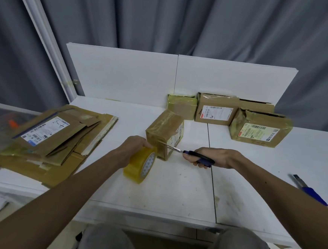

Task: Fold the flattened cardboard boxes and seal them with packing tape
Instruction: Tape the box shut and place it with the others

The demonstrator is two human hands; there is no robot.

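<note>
Above my two knees (106,241), my left hand (135,147) curls round the one tape roll (140,165). My right hand (213,157) clamps one pair of scissors (186,151), tips at the taped box (164,132). Four closed boxes (216,112) stand behind it, and one flattened stack (56,135) lies to the left.

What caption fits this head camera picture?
Left hand holds tape roll; right hand holds scissors at a taped box.

Soft, even light is brightening the white table (173,194), casting only faint shadows; wide-angle distortion is bending the edges, and the flattened cardboard boxes (60,135) are blurring.
</note>
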